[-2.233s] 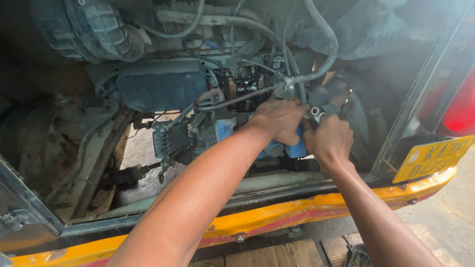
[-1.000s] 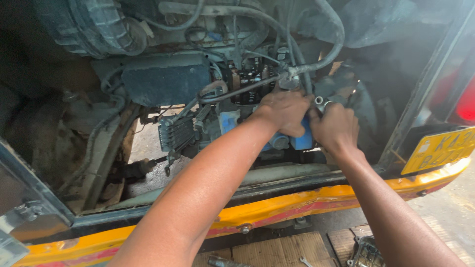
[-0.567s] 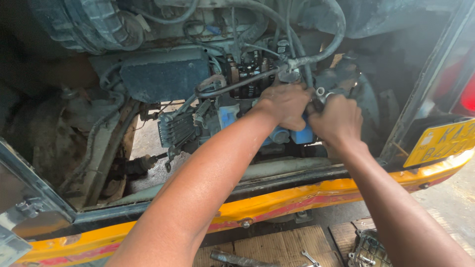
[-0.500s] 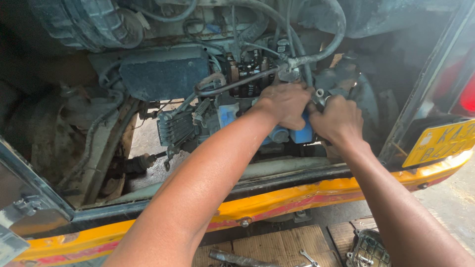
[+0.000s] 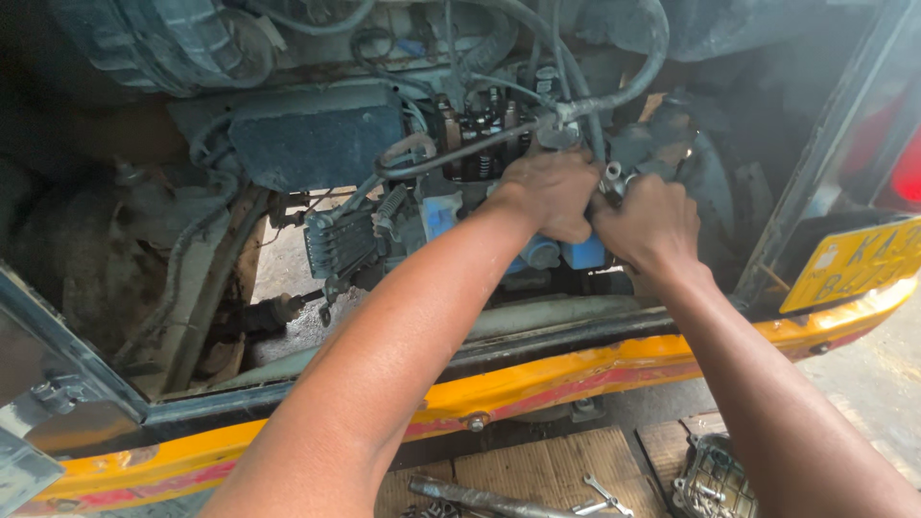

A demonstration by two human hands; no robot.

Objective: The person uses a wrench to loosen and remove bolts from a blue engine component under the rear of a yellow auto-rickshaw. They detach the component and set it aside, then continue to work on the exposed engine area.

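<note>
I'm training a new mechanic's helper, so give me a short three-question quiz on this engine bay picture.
1. True or false: both hands work side by side at the engine, above the blue part.
2. Which colour is the bumper? A green, B yellow, C white.
3. What lies on the mat below the bumper?

Key
1. True: the left hand and the right hand are close together at a metal fitting above the blue part.
2. B.
3. Spanners and a metal bar.
</note>
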